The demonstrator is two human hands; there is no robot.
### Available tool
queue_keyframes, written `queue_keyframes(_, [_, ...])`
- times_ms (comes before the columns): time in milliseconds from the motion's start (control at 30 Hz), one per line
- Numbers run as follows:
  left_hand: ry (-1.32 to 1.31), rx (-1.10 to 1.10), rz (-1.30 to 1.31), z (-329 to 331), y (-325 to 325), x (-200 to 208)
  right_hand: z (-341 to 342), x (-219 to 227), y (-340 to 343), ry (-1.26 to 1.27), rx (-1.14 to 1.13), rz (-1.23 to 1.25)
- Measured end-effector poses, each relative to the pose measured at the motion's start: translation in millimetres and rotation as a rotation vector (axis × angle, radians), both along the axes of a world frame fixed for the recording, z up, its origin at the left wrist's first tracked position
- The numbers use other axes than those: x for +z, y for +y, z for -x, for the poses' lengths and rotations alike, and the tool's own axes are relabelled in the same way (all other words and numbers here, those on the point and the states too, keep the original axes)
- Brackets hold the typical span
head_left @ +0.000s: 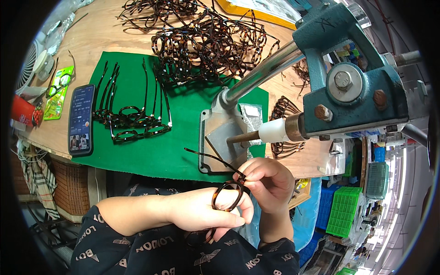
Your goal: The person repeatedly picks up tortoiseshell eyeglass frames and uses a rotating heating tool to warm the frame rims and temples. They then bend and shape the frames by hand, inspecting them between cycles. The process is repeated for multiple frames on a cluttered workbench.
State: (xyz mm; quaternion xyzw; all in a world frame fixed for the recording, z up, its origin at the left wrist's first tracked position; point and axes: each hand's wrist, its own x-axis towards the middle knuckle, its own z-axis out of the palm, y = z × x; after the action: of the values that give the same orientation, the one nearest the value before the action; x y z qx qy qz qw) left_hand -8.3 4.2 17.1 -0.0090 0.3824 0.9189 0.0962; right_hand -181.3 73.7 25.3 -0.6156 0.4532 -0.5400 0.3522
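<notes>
Overlapping left hand (198, 212): tortoiseshell eyeglasses (214, 199)

Lettering on shirt and phone

At six o'clock, the dark shirt (160, 256) carries large pale capital letters, readable and repeated, among winged emblems (207, 257). At nine o'clock, the phone (81, 120) shows lines of small light text, too tiny to read. Between one and two o'clock, a dark crossed mark (326, 22) stands on the green press (362, 107).
</notes>
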Motion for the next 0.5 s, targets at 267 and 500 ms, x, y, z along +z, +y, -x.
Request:
queue_keyframes(267, [-0.022, -0.013, 0.051, 1, 2, -1, 4, 9, -1, 0.063, 0.034, -0.102])
queue_keyframes(500, [-0.014, -0.01, 0.062, 2, 4, -1, 5, 11, -1, 0.116, 0.033, -0.113])
